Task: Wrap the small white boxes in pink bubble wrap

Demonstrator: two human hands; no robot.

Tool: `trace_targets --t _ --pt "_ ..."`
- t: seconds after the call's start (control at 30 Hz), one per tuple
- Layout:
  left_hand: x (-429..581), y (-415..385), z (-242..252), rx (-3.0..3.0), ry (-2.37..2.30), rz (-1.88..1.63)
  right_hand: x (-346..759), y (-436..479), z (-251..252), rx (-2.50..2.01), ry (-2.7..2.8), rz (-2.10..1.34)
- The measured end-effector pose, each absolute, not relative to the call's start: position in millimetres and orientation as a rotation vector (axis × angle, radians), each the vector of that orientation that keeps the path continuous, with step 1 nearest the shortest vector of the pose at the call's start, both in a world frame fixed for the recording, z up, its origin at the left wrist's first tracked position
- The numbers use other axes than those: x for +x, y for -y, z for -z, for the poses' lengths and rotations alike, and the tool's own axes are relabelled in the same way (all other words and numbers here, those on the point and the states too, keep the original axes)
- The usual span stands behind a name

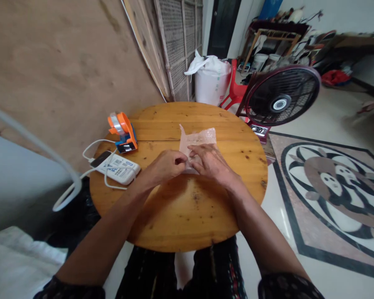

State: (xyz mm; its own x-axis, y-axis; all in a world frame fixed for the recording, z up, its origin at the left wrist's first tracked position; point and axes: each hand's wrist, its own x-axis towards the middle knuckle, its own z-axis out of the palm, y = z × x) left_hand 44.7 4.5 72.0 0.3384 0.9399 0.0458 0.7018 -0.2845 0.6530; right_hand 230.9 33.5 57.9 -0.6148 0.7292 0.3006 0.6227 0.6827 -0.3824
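A pinkish, translucent piece of bubble wrap lies on the round wooden table, its far left corner sticking up. My left hand is closed at the near left edge of the wrap, thumb and forefinger pinched together on it. Across its near right part rests my right hand, fingers bent and thumb pressing the wrap near the left fingertips. Both hands almost meet over the wrap and hide its near edge. Whether anything lies inside the wrap I cannot tell.
An orange and blue tape dispenser stands at the table's left. Beside it lies a white power bank with looping white cables. A fan, a red chair and a white sack stand beyond the table.
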Motion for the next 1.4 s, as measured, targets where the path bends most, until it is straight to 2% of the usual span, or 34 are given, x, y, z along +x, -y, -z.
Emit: trace_targets --t 0.1,0.3,0.43,0.6,0.77,0.93,1.0,1.17,1.4 --pt "47.9 -1.5 -68.6 2.201 -1.469 -0.604 233.4 -34.8 -58.6 -1.048 2.427 -0.381" --pt "49.3 4.9 -43.8 2.43 -1.525 -0.851 232.7 -38.3 -56.0 -1.043 2.363 -0.387" --pt "48.6 1.9 -32.2 2.535 -1.468 -1.026 238.6 -39.3 -57.2 -1.156 2.31 -0.343" --pt "49.8 -1.2 -29.7 2.586 -1.405 -1.053 264.1 -24.7 -66.2 -1.428 2.171 -0.32" --pt "49.0 -0.6 -28.7 2.602 -1.327 -1.047 283.9 -8.7 -60.3 -1.765 1.978 -0.585" --pt "49.3 -1.0 -25.2 2.611 -1.329 -1.072 275.0 -4.3 -47.6 -1.801 1.833 -0.772" --pt "49.6 -1.3 -24.9 2.618 -1.319 -1.071 271.3 -4.6 -43.9 -1.832 1.784 -0.747" --pt "49.7 -1.5 -24.8 2.611 -1.334 -1.068 272.8 0.6 -41.9 -2.014 1.731 -0.418" --pt "50.7 -0.7 -25.7 2.619 -1.335 -1.072 252.8 6.5 -48.1 -2.093 1.787 -0.501"
